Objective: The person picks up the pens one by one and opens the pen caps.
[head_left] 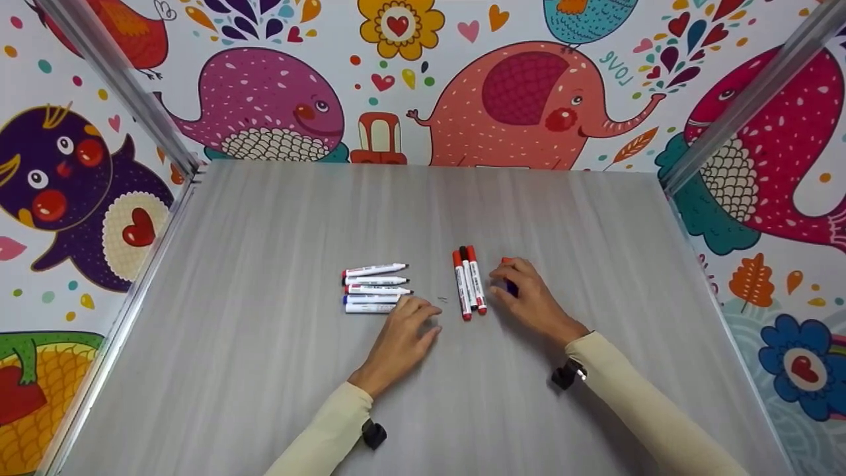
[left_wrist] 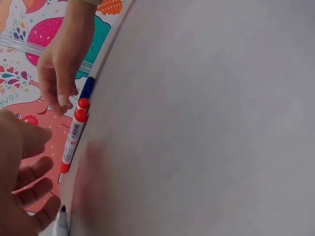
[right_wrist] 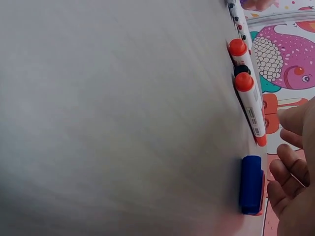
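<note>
Several uncapped white markers (head_left: 377, 281) lie in a row on the table, tips to the right. My left hand (head_left: 403, 334) is loosely bent over the tip end of the lowest ones and hides it; a marker tip (left_wrist: 62, 211) shows below its fingers in the left wrist view. Three capped markers (head_left: 470, 281), two red and one black, lie side by side between my hands. My right hand (head_left: 532, 301) hovers with relaxed fingers by a blue marker cap (right_wrist: 251, 184) and a red cap (head_left: 507, 260), which it partly covers. Nothing shows in its grasp.
The grey wood-grain table (head_left: 297, 218) has metal frame posts (head_left: 727, 112) at its back corners. Printed panels with cartoon animals (head_left: 515, 106) stand along the back and sides. Small dark marks (head_left: 442, 300) lie between the two marker groups.
</note>
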Action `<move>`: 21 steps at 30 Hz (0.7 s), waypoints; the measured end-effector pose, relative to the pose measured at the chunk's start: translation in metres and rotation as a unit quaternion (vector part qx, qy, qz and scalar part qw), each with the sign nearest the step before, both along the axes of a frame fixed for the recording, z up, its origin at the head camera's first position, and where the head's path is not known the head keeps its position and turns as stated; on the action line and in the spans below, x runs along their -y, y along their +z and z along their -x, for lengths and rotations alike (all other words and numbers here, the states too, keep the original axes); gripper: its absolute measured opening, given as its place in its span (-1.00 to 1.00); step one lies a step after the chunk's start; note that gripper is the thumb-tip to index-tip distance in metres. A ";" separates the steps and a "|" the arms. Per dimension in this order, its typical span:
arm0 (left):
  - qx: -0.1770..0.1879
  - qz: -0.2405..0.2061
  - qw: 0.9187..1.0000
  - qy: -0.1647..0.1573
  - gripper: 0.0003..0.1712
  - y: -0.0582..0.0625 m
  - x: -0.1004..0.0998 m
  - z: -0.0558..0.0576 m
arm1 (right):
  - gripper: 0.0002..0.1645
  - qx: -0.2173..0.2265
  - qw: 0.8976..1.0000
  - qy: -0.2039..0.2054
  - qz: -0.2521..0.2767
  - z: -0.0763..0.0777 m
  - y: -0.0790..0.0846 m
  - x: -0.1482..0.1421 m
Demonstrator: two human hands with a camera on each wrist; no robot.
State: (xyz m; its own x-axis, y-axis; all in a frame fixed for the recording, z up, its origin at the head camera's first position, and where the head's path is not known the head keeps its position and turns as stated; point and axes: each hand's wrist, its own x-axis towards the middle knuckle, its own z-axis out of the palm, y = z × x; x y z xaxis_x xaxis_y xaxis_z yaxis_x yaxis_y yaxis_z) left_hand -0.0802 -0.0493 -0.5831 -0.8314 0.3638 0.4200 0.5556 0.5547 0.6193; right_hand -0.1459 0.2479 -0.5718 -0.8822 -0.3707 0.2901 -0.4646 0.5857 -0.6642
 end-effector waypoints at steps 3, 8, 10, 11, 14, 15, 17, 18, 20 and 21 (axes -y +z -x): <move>0.004 -0.001 1.000 -0.002 -0.71 0.001 -0.006 0.000 | -0.71 0.000 1.000 0.004 -0.001 0.003 0.001 0.003; 0.007 0.002 1.000 -0.007 -0.69 -0.001 -0.014 0.002 | -0.70 0.004 1.000 0.008 -0.012 0.010 0.003 0.007; 0.011 0.008 1.000 -0.007 -0.68 -0.003 -0.017 0.002 | -0.69 0.005 1.000 0.009 -0.017 0.012 0.002 0.009; 0.013 0.011 1.000 -0.007 -0.67 -0.004 -0.018 0.002 | -0.69 0.004 1.000 0.010 -0.020 0.013 0.002 0.010; 0.024 0.019 1.000 -0.004 -0.66 -0.005 -0.022 0.001 | -0.67 0.000 1.000 0.010 -0.023 0.016 0.000 0.014; 0.027 0.020 0.999 -0.004 -0.65 -0.005 -0.023 0.001 | -0.66 -0.004 1.000 0.010 -0.022 0.017 0.000 0.015; 0.029 0.021 0.999 -0.002 -0.65 -0.005 -0.025 0.001 | -0.65 -0.008 1.000 0.012 -0.018 0.020 0.000 0.018; 0.031 0.022 0.999 -0.001 -0.64 -0.005 -0.027 0.001 | -0.64 -0.012 1.000 0.013 -0.015 0.021 0.000 0.019; 0.032 0.020 0.999 0.000 -0.64 -0.004 -0.030 0.001 | -0.62 -0.018 1.000 0.017 -0.010 0.024 -0.001 0.022; 0.033 0.019 0.999 0.000 -0.64 -0.004 -0.032 0.002 | -0.61 -0.022 1.000 0.019 -0.008 0.025 -0.002 0.023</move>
State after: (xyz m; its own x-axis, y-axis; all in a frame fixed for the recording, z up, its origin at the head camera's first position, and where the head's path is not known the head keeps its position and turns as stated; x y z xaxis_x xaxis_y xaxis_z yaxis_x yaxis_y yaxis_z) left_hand -0.0819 -0.0173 -0.5874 -0.8565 0.3789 0.3505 0.5149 0.5783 0.6328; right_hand -0.1711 0.2253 -0.5733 -0.8539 -0.4092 0.3215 -0.5152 0.5775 -0.6333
